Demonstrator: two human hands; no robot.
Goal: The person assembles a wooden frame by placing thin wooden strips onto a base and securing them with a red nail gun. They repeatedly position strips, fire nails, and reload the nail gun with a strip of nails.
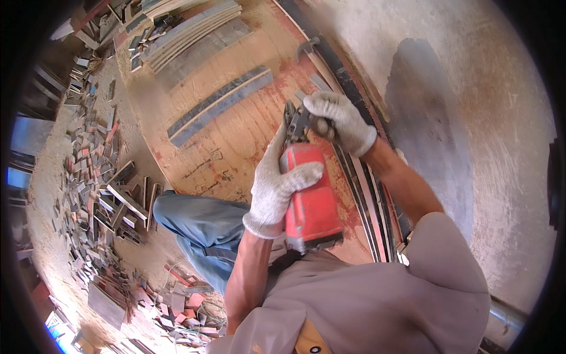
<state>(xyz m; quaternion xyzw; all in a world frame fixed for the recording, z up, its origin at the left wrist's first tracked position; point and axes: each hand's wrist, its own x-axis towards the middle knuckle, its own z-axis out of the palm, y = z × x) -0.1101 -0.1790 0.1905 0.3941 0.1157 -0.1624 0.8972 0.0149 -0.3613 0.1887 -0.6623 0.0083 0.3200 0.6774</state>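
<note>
Head view, looking down at a person in a grey shirt and blue jeans who leans over a broad wooden board [236, 130]. Both hands wear white knit gloves and hold a red power tool [309, 197] above the board, close to the person's chest.

The left hand [277, 186] is closed around the red body of the tool, fingers curled over its upper part and the thumb side toward the board. The right hand [339, 121] is closed at the tool's dark metal front end [296, 121], fingers bent over it; exactly which part it pinches cannot be made out. The tool lies lengthwise between the two hands, its metal end pointing away from the person and its red back end nearest the body.

A dark flat strip [221, 105] lies on the board, well apart from the hands, up and to the left. Thin slats [368, 194] run along the board's right edge, beside the right forearm. A heap of small wood offcuts [100, 194] covers the dusty floor on the left.
</note>
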